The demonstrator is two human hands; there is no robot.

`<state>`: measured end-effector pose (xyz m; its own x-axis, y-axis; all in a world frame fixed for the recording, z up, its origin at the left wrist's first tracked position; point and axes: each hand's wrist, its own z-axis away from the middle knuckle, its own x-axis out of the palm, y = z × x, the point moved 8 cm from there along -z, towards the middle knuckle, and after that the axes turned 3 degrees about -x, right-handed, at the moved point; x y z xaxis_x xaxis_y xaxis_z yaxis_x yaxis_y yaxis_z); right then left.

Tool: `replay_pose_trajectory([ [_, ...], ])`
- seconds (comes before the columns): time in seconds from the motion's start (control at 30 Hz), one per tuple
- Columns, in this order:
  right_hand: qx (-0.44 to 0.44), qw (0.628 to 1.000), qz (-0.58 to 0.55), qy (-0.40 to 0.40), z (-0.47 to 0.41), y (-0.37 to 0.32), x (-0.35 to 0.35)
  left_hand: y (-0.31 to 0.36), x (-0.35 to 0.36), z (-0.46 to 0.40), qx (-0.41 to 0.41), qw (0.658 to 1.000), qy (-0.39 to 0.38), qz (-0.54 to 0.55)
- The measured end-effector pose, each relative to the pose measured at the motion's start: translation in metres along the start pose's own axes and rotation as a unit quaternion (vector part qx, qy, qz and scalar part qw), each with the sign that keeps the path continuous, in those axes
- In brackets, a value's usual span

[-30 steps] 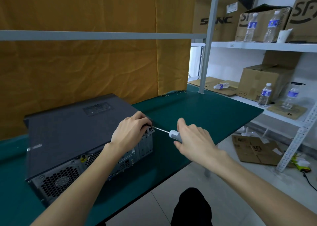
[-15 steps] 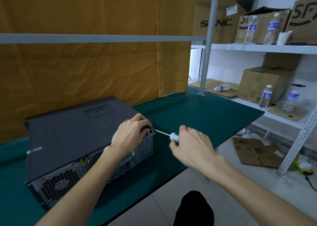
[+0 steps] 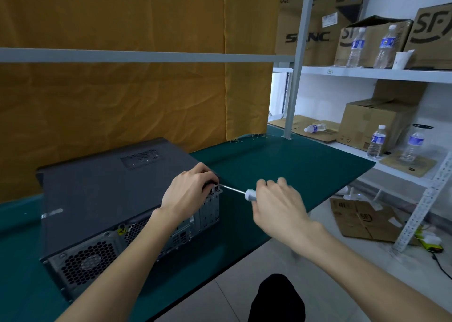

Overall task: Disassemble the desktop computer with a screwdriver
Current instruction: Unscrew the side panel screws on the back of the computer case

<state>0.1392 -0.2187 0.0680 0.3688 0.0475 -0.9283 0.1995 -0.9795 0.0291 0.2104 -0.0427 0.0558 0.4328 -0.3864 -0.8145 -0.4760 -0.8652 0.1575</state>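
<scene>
A dark grey desktop computer (image 3: 105,194) is laid on its side on a green table (image 3: 281,165), with its perforated metal back panel turned toward the near edge of the table. The left hand (image 3: 188,194) is rested on the upper right corner of the case, its fingers curled over the edge where the screwdriver's tip meets the back panel; whether anything is pinched under those fingers cannot be told. A screwdriver (image 3: 241,192) is held by the right hand (image 3: 277,204), whose fingers are wrapped round the handle, so that only the pale grey front of the handle and the thin metal shaft are seen. The shaft is pointed leftward and slightly upward, and its tip is set against the top right corner of the back panel, just beside the left fingertips. The right fingers are blurred. A wrinkled mustard-yellow cloth (image 3: 122,96) is hung behind the table, and a grey metal bar (image 3: 146,58) is run across in front of it. To the right, white shelves (image 3: 367,73) are loaded with cardboard boxes (image 3: 376,123) and water bottles (image 3: 376,142), and a flattened box (image 3: 362,220) is left on the tiled floor.
</scene>
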Motion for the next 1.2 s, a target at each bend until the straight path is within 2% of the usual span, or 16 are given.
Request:
replay_pose_trajectory([
  [0.2,-0.008,0.999,-0.031,0.019,-0.006,0.000,-0.003,0.000,0.000,0.000,0.002,1.000,0.002,0.000],
  [0.3,-0.007,0.998,-0.056,-0.017,-0.004,0.003,0.009,-0.001,0.001,-0.001,0.004,1.000,0.004,0.001],
  [0.47,-0.037,0.999,0.029,0.019,-0.002,0.001,0.006,-0.001,0.001,-0.001,0.002,1.000,0.006,0.003],
  [0.67,-0.024,0.999,0.013,0.047,-0.003,0.000,0.004,-0.001,0.001,-0.001,-0.001,1.000,0.003,0.005],
  [0.8,-0.039,0.997,0.054,0.032,-0.003,0.000,0.008,-0.002,0.002,-0.001,-0.002,1.000,0.002,0.009],
  [1.07,-0.014,0.999,0.036,0.020,-0.006,-0.003,0.010,-0.003,0.003,0.000,-0.010,1.000,0.002,0.012],
  [1.2,-0.021,0.997,0.066,0.018,-0.006,-0.002,0.013,-0.002,0.002,-0.001,-0.009,1.000,0.001,0.015],
])
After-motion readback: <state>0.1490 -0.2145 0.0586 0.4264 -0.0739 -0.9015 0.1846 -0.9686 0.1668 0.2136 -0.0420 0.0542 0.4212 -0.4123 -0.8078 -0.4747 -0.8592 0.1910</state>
